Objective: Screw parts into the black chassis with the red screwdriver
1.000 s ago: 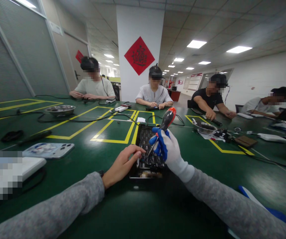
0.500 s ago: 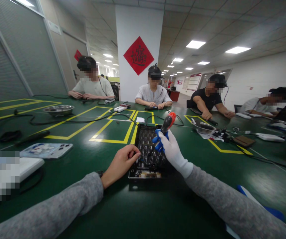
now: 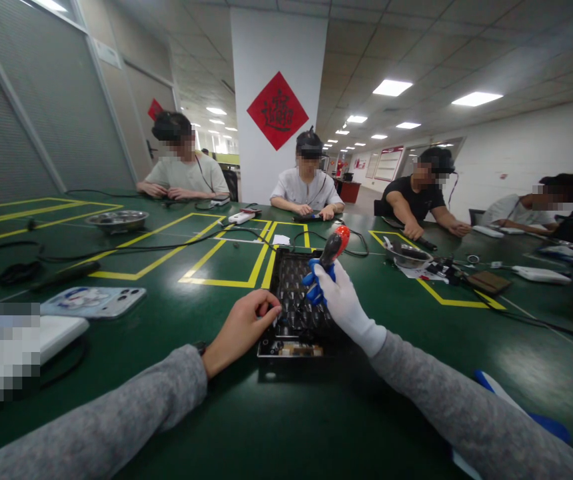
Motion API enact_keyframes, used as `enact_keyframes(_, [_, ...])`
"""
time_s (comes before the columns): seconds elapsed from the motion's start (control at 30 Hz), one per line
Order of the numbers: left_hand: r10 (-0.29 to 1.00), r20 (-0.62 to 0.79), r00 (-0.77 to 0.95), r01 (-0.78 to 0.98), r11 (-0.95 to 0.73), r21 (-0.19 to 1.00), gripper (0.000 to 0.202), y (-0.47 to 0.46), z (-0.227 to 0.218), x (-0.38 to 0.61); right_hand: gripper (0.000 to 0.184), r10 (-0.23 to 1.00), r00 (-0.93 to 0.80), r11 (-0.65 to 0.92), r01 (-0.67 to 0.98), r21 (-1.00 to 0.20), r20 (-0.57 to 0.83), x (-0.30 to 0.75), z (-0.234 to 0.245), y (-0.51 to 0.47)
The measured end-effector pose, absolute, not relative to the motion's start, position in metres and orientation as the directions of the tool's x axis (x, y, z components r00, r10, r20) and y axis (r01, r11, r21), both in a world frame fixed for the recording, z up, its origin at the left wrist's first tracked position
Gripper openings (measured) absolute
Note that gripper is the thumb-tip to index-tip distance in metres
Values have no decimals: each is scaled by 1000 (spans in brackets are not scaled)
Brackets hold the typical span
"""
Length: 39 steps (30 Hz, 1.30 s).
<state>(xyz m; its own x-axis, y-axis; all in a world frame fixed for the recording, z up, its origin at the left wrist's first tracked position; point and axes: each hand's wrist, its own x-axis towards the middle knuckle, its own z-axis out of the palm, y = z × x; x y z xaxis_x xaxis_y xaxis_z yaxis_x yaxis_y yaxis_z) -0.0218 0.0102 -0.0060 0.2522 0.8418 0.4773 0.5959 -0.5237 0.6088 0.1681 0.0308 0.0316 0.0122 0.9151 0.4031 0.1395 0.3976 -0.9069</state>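
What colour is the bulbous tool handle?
That handle is dark grey and red, clearest in the head view.

White pillar (image 3: 261,177), red diamond sign (image 3: 277,111); lit ceiling panels (image 3: 392,88); green table (image 3: 246,420).

tip of the screwdriver (image 3: 335,245) lost against the black case (image 3: 289,270) (too dark); left sleeve (image 3: 116,412) cut off

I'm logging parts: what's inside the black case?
The case holds rows of dark, shiny shapes and, nearest, a tan strip. The gloved right hand hides whatever lies beneath it.
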Motion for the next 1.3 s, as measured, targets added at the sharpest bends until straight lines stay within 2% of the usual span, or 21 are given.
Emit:
enact_keyframes(0.2, [824,498,271,617,-546,567,16,21,-1,-18,39,905,83,413,54,-909,417,172,32,33])
enact_keyframes(0.33, [846,441,302,650,-520,554,22,33,3,-13,38,911,97,403,2,-915,401,170,39,39])
enact_keyframes(0.47, [864,384,326,669,-498,551,27,36,8,-9,37,906,74,415,31,-909,416,166,53,39])
enact_keyframes(0.67, [877,351,329,624,-481,616,25,30,11,-3,37,894,9,447,53,-893,448,167,62,23])
enact_keyframes(0.9, [857,399,328,546,-516,660,24,30,3,-5,39,906,130,417,-114,-902,403,173,46,8])
enact_keyframes(1.07, [871,375,317,490,-489,722,23,30,-4,-7,39,922,138,382,-190,-905,361,177,41,3])
enact_keyframes(1.3, [862,395,319,490,-506,710,21,33,-6,-7,36,918,129,393,-162,-905,376,174,43,1])
